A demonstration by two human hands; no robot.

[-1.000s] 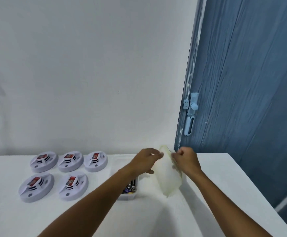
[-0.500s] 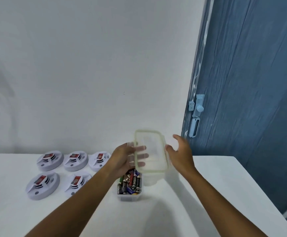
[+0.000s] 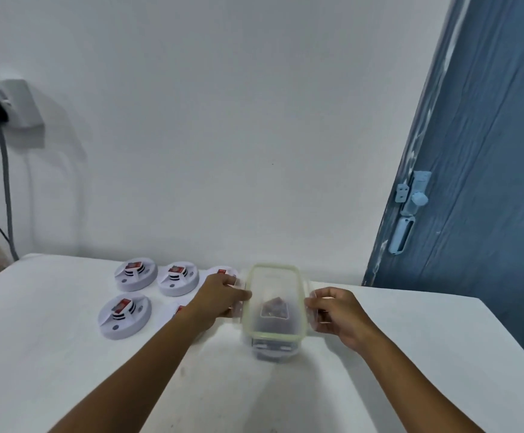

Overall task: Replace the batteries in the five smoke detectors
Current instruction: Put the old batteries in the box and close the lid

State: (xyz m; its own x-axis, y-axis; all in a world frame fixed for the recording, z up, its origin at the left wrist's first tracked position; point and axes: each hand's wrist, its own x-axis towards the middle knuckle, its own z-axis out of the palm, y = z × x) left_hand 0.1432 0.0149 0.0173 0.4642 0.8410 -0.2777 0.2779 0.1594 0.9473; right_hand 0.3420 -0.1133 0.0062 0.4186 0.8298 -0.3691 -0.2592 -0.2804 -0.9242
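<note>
left hand and right hand grip the lid over the blurred container. the left arm hides two smoke detectors.

Between the left hand and the right hand sits a clear, frosted container whose lid is see-through with a pale yellow-green rim; a blurred reddish-brown patch shows through the plastic. Left of the left hand, the smoke detectors are pale lilac-white discs, each with a red label and black-and-white striped vents at the centre. Under both hands the table is plain white. Beyond the hands the wall is plain off-white. Far right of the right hand, the door is streaky slate blue with a light blue latch.
</note>
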